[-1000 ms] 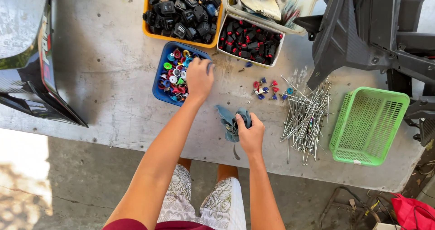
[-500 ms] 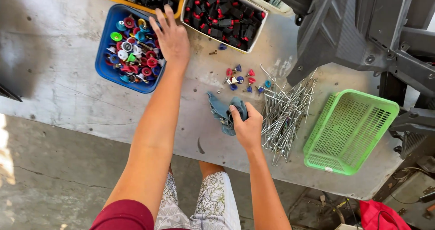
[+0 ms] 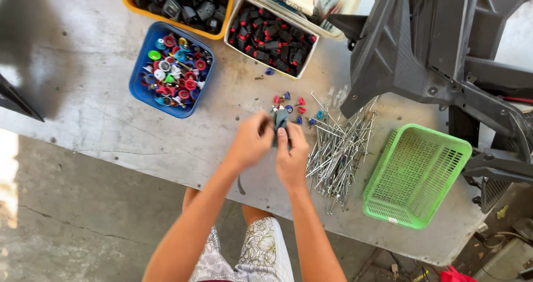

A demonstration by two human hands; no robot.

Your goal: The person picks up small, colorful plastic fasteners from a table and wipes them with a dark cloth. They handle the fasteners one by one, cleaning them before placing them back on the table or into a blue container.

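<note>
A small grey-blue part (image 3: 280, 119) sits between both hands, over the middle of the grey table (image 3: 111, 126). The left hand (image 3: 251, 143) curls its fingers around the part's left side, and the right hand (image 3: 291, 155) pinches it from below with the thumb pressed up its front. Both hands are closed on it, and much of it is hidden under the fingers, so its exact shape is hard to tell. To do this step well, it seems best to hold the part still with one hand and let the other do the fine work, low over the table so nothing rolls away. Just past the hands lie a few little coloured caps (image 3: 288, 103), close enough to pick up. To the right is a messy pile of thin metal pins (image 3: 336, 146), and a stray elbow could scatter them. Further right sits a green basket (image 3: 416, 176). Far left is a blue tub (image 3: 139, 87) full of coloured caps, and beyond the hands a white tub (image 3: 236, 26) of black and red pieces.
</note>
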